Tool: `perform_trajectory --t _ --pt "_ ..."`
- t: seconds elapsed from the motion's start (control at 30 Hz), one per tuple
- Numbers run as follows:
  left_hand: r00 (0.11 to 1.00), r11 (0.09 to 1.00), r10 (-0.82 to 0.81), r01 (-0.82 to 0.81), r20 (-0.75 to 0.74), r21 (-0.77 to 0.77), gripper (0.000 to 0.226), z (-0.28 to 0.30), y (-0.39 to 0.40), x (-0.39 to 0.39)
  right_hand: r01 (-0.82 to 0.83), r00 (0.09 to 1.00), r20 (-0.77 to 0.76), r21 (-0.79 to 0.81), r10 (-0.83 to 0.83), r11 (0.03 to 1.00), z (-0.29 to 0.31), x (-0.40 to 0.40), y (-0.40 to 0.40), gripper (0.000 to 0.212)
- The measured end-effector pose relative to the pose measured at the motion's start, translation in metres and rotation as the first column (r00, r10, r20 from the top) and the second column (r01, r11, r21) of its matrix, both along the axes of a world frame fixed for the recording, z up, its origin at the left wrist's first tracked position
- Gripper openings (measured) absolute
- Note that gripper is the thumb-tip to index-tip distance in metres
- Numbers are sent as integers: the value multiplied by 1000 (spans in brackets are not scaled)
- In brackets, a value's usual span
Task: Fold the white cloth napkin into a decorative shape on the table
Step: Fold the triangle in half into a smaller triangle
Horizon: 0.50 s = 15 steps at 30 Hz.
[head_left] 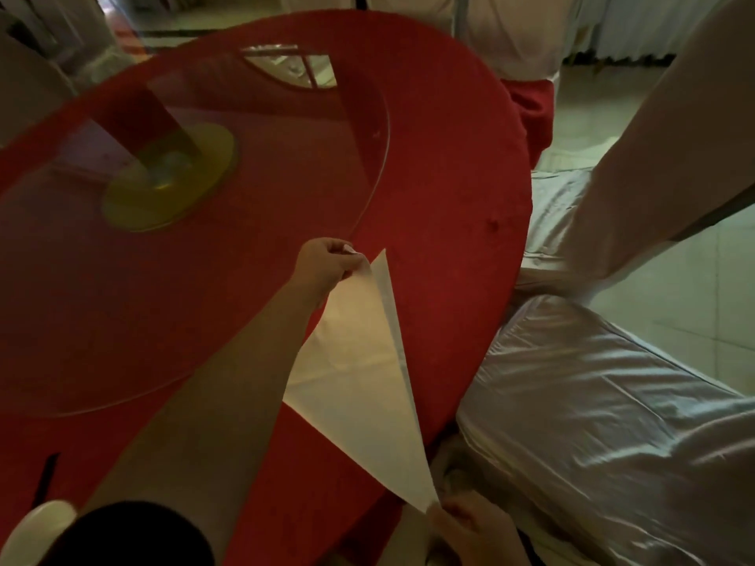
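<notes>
At centre frame, my left grip (331, 265) pinches the top corner of the white napkin (359, 361) on the red counter (449, 198). My right grip (470, 524), lower right, is clamped on its bottom point.

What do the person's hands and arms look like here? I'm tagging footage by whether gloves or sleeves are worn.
Both are bare. The left hand wears no glove, and its forearm is uncovered along the whole visible length, with no sleeve, watch or bracelet showing. The right hand is also ungloved; only the hand and wrist show at the frame's bottom edge. No rings are visible on the fingers, though the lighting is dim.
</notes>
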<state>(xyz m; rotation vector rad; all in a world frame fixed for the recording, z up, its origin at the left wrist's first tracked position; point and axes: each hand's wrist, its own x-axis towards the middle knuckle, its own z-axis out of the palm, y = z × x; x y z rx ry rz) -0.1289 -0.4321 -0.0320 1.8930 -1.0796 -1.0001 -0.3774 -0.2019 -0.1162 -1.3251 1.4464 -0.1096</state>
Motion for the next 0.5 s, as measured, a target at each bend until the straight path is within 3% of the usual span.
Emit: perform_trajectory --t 0.07,0.17,0.27,0.37,0.43,0.5 --pt "997 1000 -6 5 77 9 5 -15 -7 -1 -43 999 -13 -99 42 994 -3 -1 1 24" --pt "989 1000 -13 13 145 0 23 -32 -18 -5 -88 996 -14 -167 87 982 -11 1 -2 32" --pt "983 1000 -2 5 185 -15 26 -45 -29 -11 -119 993 -23 -218 116 969 -21 1 -4 35" --pt "979 1000 6 0 203 -29 17 -58 -37 -18 -145 988 12 -276 154 950 -28 3 -4 31" --pt "976 999 12 -5 219 -31 12 -66 -41 -21 -244 968 -25 -306 249 920 -29 5 -6 12" --pt "968 999 14 -5 252 -38 14 -75 -43 -24 -188 980 -2 -343 199 920 -31 5 -3 23"
